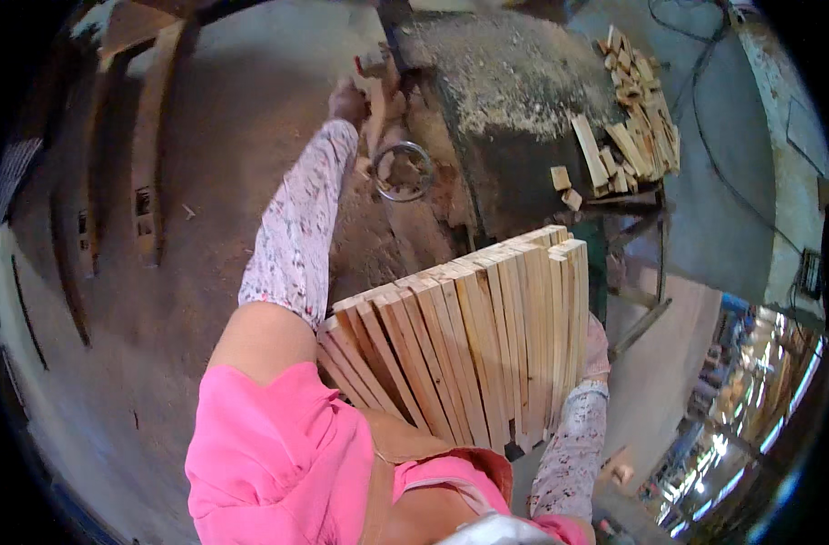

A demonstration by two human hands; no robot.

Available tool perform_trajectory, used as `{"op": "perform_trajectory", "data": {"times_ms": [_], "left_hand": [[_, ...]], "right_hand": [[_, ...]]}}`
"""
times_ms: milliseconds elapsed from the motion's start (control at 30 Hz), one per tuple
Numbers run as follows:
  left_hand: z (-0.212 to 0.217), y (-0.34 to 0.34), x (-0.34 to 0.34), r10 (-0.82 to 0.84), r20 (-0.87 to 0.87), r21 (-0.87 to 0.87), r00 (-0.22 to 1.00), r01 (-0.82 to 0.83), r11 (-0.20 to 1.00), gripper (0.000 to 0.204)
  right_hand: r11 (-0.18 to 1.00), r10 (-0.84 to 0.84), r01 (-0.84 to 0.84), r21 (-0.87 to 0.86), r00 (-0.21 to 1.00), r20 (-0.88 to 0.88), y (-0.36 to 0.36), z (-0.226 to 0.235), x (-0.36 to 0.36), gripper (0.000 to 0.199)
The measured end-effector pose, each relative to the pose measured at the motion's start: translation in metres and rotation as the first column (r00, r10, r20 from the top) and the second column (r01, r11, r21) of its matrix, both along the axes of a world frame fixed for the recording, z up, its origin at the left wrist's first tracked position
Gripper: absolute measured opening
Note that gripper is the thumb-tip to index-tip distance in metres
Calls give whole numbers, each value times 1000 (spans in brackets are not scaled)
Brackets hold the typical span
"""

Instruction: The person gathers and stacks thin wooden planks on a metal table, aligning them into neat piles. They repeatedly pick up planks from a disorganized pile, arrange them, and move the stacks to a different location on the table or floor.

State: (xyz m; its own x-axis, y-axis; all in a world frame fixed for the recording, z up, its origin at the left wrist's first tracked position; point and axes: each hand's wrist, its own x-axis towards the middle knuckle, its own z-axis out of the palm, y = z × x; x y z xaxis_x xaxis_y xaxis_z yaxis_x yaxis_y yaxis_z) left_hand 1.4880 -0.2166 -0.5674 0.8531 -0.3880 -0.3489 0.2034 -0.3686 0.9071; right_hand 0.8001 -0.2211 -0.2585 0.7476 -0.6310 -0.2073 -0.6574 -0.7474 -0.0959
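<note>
A wide bundle of pale wooden slats (473, 331) leans against my front, standing on end side by side. My right hand (596, 345) presses round its right side; the fingers are mostly hidden behind the slats. My left arm is stretched forward, in a floral sleeve. At its end my left hand (348, 102) looks closed beside a dusty machine part with a small red tip (358, 64). What its fingers hold, if anything, is too small to make out. Just nearer than that hand is a round metal handwheel (402, 171).
A dark machine table (514, 173) strewn with sawdust stands ahead, right of the handwheel. Several short wood offcuts (637, 118) are heaped at its right end. A black cable (700, 118) runs along the right. Long brown beams (151, 145) stand at the left.
</note>
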Motion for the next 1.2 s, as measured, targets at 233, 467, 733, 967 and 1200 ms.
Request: {"op": "perform_trajectory", "data": {"times_ms": [233, 467, 733, 967, 1200], "left_hand": [[-15, -18, -7, -159, 75, -1, 984, 160, 987, 42], [38, 130, -66, -615, 51, 239, 787, 588, 773, 40], [232, 396, -274, -610, 49, -248, 791, 601, 760, 49], [222, 375, -292, -722, 333, 321, 606, 647, 692, 37], [177, 318, -261, -182, 179, -28, 967, 190, 981, 37]], "right_hand": [[911, -247, 245, 331, 968, -38, -2, 0, -15, 40], [527, -786, 512, 679, 597, 160, -23, -23, -47, 39], [698, -597, 454, 554, 796, 99, -11, 1, 18, 41], [530, -727, 476, 702, 680, 88, 21, 16, 31, 62], [697, -490, 269, 665, 856, 167, 147, 12, -53, 64]]}}
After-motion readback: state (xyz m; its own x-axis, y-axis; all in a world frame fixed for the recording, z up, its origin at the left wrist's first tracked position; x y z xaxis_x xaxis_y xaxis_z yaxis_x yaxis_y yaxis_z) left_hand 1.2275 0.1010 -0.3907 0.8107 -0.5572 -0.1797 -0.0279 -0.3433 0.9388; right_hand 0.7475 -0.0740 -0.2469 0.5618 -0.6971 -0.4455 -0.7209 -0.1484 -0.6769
